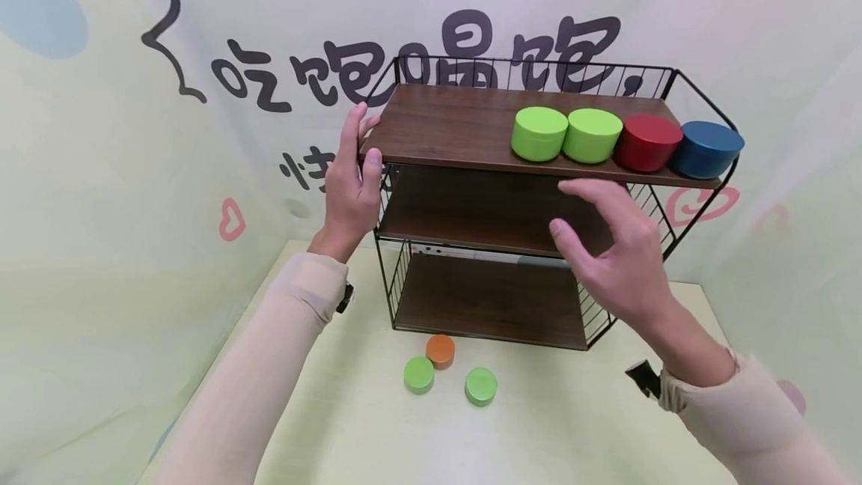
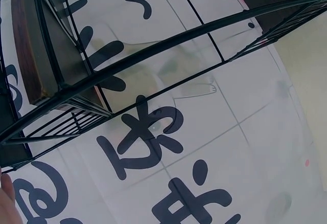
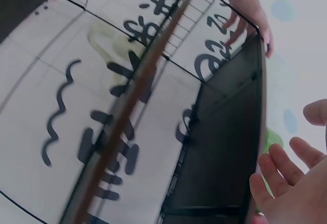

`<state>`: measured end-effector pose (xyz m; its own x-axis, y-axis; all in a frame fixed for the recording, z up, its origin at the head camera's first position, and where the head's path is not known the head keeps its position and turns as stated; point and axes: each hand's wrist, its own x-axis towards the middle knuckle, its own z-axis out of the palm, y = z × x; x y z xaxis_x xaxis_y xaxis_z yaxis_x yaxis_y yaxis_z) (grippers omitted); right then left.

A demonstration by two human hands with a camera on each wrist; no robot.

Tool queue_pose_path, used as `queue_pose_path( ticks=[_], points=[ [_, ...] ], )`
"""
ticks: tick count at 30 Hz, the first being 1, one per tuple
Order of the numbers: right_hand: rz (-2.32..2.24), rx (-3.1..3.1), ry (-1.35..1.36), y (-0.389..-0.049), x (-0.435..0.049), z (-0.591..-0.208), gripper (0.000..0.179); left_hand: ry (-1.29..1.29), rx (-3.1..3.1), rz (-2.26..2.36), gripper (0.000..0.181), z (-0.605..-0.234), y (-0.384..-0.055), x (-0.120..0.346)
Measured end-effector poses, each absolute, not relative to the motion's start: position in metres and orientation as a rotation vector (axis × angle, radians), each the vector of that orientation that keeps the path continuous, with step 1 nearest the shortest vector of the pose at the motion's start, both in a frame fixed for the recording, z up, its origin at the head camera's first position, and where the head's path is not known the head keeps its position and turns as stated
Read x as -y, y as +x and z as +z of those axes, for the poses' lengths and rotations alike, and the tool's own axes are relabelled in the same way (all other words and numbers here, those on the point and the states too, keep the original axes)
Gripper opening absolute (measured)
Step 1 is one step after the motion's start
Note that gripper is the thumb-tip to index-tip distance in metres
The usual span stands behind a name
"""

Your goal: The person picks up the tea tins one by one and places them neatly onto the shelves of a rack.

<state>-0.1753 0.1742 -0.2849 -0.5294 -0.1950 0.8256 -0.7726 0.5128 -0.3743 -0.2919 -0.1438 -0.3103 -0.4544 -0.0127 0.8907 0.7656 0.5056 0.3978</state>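
A three-tier rack with dark wood-look shelves (image 1: 444,126) and a black wire frame stands upright. My left hand (image 1: 353,185) grips the left end of its top shelf, thumb at the front; the right wrist view shows that hand's fingers (image 3: 235,29) too. Before the middle tier, just below the top shelf's front edge, my right hand (image 1: 619,253) holds nothing, thumb and fingers apart. Along the top shelf's right side sit a light green round tin (image 1: 539,133), another light green tin (image 1: 592,135), a red tin (image 1: 648,142) and a blue tin (image 1: 708,148), close together.
On the pale table (image 1: 431,440) before the rack lie an orange tin (image 1: 441,351), a green tin (image 1: 419,375) beside it and another green tin (image 1: 481,386) to the right. A printed cloth backdrop (image 1: 256,156) hangs behind the rack. Wire rails (image 1: 471,69) edge the top shelf.
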Motion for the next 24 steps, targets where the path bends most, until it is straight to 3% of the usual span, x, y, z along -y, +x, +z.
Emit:
queue_pose_path(
  ticks=[13,24],
  points=[
    [1.115,2.057,0.951,-0.171,-0.162,-0.353,0.041,-0.632,1.813,-1.081,0.053,-0.31,-0.29,0.143],
    [1.015,2.228,0.937,-0.168,-0.163,-0.397,0.041,-0.626,1.812,-1.078,0.054,-0.31,-0.291,0.142]
  ],
)
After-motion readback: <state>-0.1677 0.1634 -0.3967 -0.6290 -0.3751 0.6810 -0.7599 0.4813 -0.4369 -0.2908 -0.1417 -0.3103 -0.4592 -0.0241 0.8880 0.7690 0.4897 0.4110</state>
